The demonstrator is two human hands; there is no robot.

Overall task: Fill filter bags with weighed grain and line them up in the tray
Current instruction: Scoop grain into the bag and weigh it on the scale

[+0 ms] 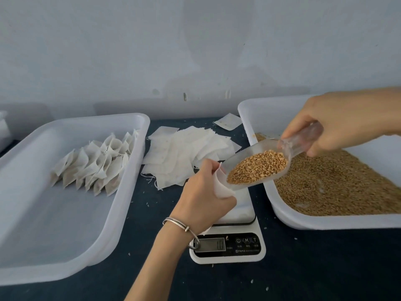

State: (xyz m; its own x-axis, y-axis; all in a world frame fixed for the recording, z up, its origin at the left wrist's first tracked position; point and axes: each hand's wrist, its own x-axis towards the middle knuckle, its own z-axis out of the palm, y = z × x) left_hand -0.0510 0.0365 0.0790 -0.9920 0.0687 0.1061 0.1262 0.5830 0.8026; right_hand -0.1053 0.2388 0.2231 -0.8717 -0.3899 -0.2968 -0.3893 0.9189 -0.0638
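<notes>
So the filter bag (221, 187) is pinched in the left hand (204, 192), fingers curled round it, held right over the platform of the scale (230, 235). Its open mouth faces up and to the right, toward the scoop, and the bag's long axis runs roughly down-left from there (most of it is hidden behind the hand, so hard to say more).

The right hand (338, 124) is wrapped around the handle of a clear plastic scoop (260, 164), thumb and fingers closed on it. The scoop's long axis runs from the handle at upper right down to its lip at lower left, tilted down toward the bag, with the lip touching or just at the bag's mouth. There's a heap of grain (258, 168) sitting in it.

The scale display reads something like 10, bit blurry. There's a silver bangle (180, 224) on the left wrist.

Right of the scale is a white tub (282, 216) with loose grain. Behind the scale, a messy stack of empty bags (184, 155) lies on the dark bench (303, 268). To the left, the white tray (65, 246) holds filled bags (95, 166) lined up in overlapping rows near its far end.
</notes>
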